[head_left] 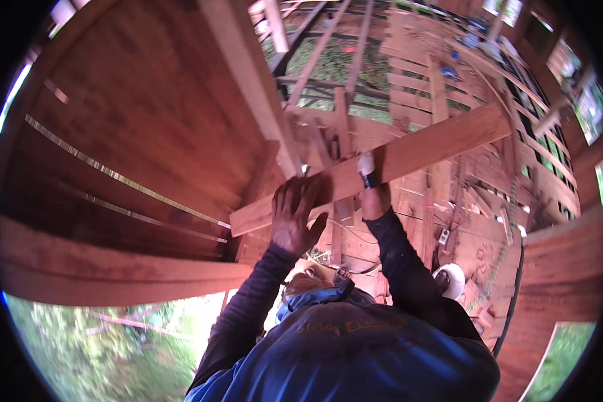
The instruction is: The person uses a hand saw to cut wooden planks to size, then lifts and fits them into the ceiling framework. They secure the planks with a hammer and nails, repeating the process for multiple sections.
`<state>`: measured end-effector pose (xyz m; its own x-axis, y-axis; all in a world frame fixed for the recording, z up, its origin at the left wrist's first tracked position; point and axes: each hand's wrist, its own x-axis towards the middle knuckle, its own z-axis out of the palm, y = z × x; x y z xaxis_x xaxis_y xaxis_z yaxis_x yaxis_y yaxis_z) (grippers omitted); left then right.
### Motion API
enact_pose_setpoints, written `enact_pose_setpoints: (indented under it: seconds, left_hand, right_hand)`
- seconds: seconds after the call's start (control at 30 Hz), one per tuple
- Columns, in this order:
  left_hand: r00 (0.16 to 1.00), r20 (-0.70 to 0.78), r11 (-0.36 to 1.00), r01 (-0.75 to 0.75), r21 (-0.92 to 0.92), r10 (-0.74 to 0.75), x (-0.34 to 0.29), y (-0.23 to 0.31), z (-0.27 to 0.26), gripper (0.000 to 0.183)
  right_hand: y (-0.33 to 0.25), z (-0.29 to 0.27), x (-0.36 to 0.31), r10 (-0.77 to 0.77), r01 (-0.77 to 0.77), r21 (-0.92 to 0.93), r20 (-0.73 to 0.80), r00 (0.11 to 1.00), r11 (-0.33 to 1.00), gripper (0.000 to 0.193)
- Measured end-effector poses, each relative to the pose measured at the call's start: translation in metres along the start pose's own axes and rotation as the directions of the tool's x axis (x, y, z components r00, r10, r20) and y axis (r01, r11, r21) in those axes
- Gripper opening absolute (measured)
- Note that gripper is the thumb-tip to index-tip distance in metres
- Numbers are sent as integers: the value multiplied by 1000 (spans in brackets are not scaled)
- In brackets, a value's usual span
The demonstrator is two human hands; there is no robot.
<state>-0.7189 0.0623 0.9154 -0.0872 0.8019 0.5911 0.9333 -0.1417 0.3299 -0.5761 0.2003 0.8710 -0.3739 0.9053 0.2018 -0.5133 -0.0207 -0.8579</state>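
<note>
Fingers (pixel 295 194) splayed flat on plank (pixel 409 153)

Plank (pixel 409 151): pale reddish-brown. Far wall boards (pixel 141 120): darker red-brown. Sleeves (pixel 248 315): dark navy. Shirt (pixel 355 355): blue, faded orange print. Tool handle (pixel 366 167): white, black band.

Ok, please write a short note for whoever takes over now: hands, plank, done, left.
Left hand: open, flat on the long wooden plank, near its lower end.
Right hand: closed on a white tool with a black band, held against the plank.
Done: plank lies slanting across the timber frame.
Left: no fixing visible, so it probably needs fastening.
</note>
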Motion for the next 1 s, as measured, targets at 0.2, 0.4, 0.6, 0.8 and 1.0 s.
enact_pose_setpoints:
  seconds: [0.2, 0.4, 0.6, 0.8, 1.0]
  left_hand:
    - [997, -77, 989, -1, 148, 13, 40, -42, -47, 65]
    - [918, -378, 993, -116, 35, 121, 20, -43, -105, 47]
    - [920, 25, 768, 341, -542, -391, -43, -49, -84, 25]
    - [807, 143, 467, 465, -752, -573, -53, -93, -93, 33]
    - [766, 56, 333, 343, -879, -640, -31, -115, -116, 39]
  right_hand:
    - [-17, 74, 47, -104, 116, -59, 176, 979, 991, 49]
    - [-21, 145, 69, -39, -7, 198, 232, 972, 980, 51]
    - [2, 186, 89, -91, 48, 215, 199, 976, 975, 51]
    - [9, 220, 103, -112, 53, 342, 157, 981, 938, 36]
    - [11, 235, 137, -177, -69, 539, 391, 903, 840, 34]
